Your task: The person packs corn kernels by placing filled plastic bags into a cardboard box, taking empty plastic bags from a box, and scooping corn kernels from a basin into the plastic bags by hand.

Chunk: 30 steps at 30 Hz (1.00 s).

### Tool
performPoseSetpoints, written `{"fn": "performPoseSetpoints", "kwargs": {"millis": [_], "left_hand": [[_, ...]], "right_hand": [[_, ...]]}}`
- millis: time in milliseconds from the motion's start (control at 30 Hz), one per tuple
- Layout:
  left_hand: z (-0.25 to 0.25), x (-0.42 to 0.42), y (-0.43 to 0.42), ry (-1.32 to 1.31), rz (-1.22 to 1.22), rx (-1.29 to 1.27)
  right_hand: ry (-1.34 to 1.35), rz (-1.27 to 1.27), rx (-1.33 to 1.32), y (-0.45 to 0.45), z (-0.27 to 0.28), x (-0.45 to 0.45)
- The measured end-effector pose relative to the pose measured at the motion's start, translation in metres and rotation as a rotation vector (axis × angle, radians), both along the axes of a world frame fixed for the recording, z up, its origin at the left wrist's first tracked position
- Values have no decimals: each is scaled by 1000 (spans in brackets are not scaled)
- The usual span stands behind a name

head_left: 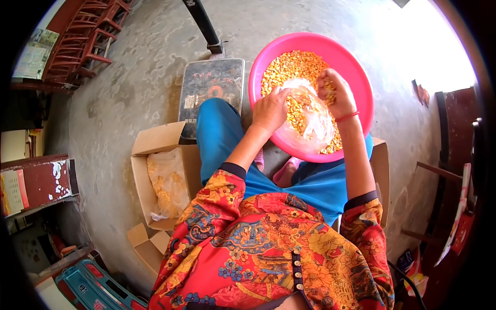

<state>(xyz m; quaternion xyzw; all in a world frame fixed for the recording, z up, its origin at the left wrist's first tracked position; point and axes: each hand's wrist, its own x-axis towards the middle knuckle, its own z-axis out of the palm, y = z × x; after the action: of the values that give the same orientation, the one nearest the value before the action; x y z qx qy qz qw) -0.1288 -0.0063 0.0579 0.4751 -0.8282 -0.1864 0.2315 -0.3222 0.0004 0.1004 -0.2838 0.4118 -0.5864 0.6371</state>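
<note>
A wide pink basin [362, 98] stands in front of my knees, with loose orange corn kernels [294, 64] in it. On the kernels lies a clear plastic bag [318, 126], partly filled with corn. My left hand [271, 109] pinches the bag's rim at its left side. Over the right part of the basin, my right hand [338, 95] is curled round a handful of corn kernels, some showing between palm and fingers.
A platform scale [212, 88] with a black post stands left of the basin. Beside my left leg, an open cardboard box [142, 170] holds a bag of corn [168, 183]. Red wooden chairs [85, 41] stand far left, and a teal case [95, 287] lies at lower left.
</note>
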Motion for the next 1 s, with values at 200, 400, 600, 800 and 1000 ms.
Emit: {"fn": "performPoseSetpoints", "kwargs": {"millis": [200, 400, 600, 800, 1000], "left_hand": [[-1, 2, 0, 21, -1, -12], [-3, 0, -3, 111, 39, -19], [-9, 4, -6, 361, 88, -178], [5, 3, -6, 463, 130, -323], [11, 5, -1, 435, 92, -146]], "right_hand": [[1150, 150, -328, 20, -17, 20], [1625, 62, -226, 52, -15, 1], [1475, -47, -157, 47, -50, -12], [1298, -311, -305, 12, 4, -10], [1607, -214, -316, 5, 1, -19]]}}
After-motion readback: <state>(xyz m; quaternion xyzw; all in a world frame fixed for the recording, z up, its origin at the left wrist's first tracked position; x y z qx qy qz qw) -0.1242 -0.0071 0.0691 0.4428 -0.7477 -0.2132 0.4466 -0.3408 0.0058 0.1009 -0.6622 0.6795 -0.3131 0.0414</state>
